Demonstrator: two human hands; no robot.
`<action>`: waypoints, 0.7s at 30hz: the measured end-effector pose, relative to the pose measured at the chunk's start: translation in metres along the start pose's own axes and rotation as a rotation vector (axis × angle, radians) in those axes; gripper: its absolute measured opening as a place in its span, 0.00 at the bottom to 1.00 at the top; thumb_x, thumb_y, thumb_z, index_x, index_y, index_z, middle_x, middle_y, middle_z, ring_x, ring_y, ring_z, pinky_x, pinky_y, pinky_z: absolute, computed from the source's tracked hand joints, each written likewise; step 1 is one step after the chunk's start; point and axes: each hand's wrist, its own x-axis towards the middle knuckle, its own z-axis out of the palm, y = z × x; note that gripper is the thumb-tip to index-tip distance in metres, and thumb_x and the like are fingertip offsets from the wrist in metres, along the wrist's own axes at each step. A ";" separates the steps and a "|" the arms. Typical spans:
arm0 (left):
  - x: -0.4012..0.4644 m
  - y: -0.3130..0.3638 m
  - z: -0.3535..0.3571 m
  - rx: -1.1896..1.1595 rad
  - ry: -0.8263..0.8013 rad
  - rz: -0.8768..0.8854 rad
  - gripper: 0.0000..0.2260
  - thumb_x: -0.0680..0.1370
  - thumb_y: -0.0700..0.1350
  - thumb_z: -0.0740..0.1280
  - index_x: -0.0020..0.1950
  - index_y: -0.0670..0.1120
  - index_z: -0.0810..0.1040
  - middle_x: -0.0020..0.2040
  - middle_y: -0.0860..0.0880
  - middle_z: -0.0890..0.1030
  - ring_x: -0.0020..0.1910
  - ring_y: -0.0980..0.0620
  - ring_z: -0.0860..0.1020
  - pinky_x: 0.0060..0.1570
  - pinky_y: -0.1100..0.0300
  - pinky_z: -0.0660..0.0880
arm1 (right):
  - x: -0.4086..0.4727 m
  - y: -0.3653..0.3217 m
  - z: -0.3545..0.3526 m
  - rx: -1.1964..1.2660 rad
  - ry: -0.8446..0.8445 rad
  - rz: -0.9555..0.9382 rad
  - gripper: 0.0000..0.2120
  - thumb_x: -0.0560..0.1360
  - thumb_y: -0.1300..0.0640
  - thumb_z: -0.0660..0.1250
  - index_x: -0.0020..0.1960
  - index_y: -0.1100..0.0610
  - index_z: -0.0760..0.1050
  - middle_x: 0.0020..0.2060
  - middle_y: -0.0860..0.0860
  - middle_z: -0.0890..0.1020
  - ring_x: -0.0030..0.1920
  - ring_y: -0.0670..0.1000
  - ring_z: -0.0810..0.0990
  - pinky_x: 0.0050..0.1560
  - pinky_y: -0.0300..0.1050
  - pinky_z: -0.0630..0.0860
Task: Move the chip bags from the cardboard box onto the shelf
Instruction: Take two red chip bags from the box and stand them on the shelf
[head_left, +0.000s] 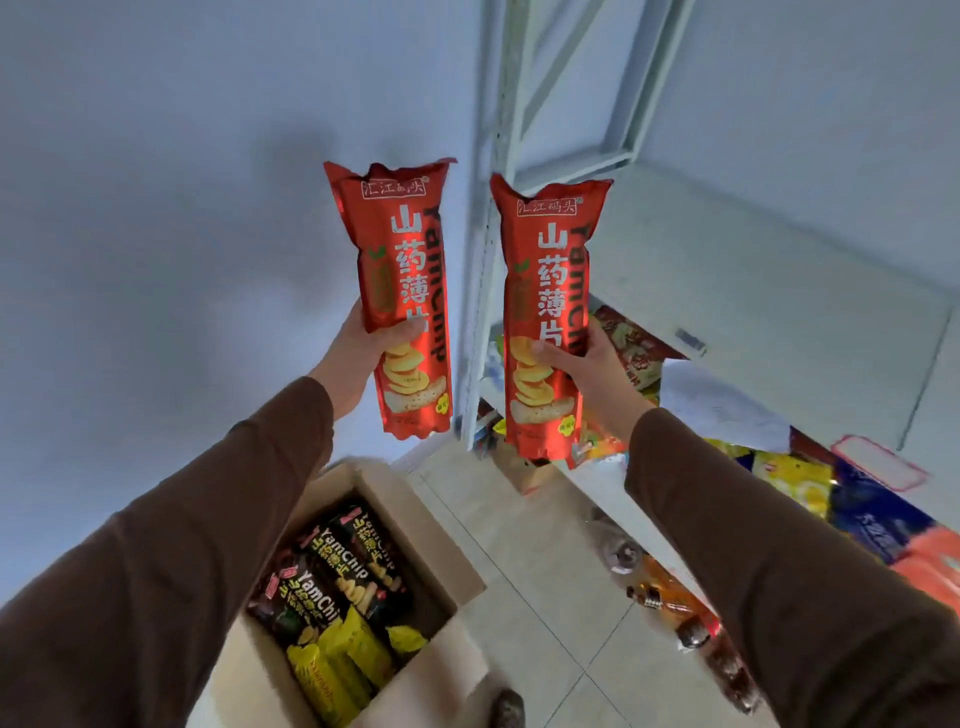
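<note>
My left hand grips a tall red yam-chip bag, held upright in front of the pale wall. My right hand grips a second red yam-chip bag, upright beside the shelf's white corner post. Both bags are raised at about the level of the bare white shelf board. Below my left arm the open cardboard box stands on the floor, holding dark yam-chip bags and yellow bags.
Lower shelf levels hold colourful snack packs and bottles at the right. A white paper lies over some packs. Tiled floor runs between box and shelf. The toe of a shoe shows at the bottom.
</note>
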 end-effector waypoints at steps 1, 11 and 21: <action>0.003 0.006 0.012 0.007 -0.033 0.015 0.26 0.76 0.45 0.75 0.72 0.50 0.72 0.62 0.48 0.84 0.58 0.46 0.83 0.59 0.47 0.79 | -0.007 -0.008 -0.015 0.000 0.033 -0.012 0.33 0.67 0.50 0.82 0.68 0.51 0.72 0.57 0.49 0.86 0.55 0.52 0.86 0.57 0.55 0.82; 0.070 0.056 0.154 0.056 -0.287 0.115 0.25 0.75 0.46 0.76 0.71 0.50 0.75 0.62 0.47 0.84 0.60 0.44 0.83 0.63 0.44 0.77 | -0.038 -0.063 -0.160 -0.002 0.319 -0.112 0.31 0.69 0.51 0.81 0.67 0.53 0.71 0.57 0.50 0.85 0.54 0.50 0.86 0.56 0.53 0.83; 0.174 0.093 0.309 0.058 -0.362 0.189 0.24 0.75 0.44 0.75 0.70 0.48 0.74 0.60 0.48 0.84 0.57 0.47 0.84 0.54 0.53 0.79 | 0.022 -0.092 -0.314 -0.009 0.418 -0.174 0.30 0.69 0.51 0.80 0.66 0.51 0.70 0.58 0.49 0.84 0.54 0.50 0.86 0.56 0.52 0.82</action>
